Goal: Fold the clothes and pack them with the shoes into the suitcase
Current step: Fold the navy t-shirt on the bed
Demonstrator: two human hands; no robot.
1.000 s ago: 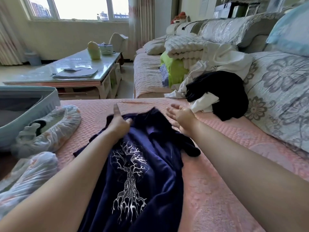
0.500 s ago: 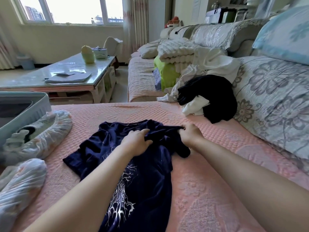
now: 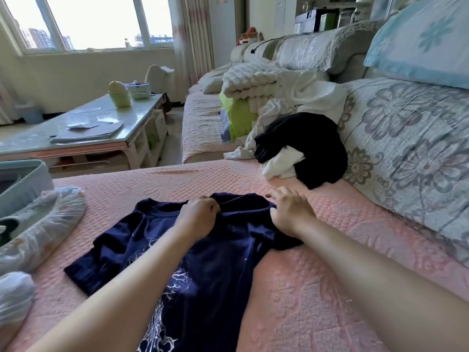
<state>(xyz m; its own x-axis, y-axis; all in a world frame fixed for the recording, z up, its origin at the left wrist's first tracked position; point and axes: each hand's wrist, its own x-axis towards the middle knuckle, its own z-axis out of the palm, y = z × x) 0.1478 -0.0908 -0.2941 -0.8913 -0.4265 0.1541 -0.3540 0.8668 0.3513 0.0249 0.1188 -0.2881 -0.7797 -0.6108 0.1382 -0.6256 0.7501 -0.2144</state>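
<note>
Left hand (image 3: 200, 215) is clenching the soft navy T-shirt (image 3: 121, 245), white branching tree print, lying rumpled on the quilted pink cover (image 3: 317, 288); right hand (image 3: 291, 212) is touching its shoulder, blurred, grip unclear.

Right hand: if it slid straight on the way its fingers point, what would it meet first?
Past the navy T-shirt edge, the right hand would cross bare pink sofa cover, then probably reach the heap of black and white clothes by the backrest. Depth is hard to judge here.
</note>
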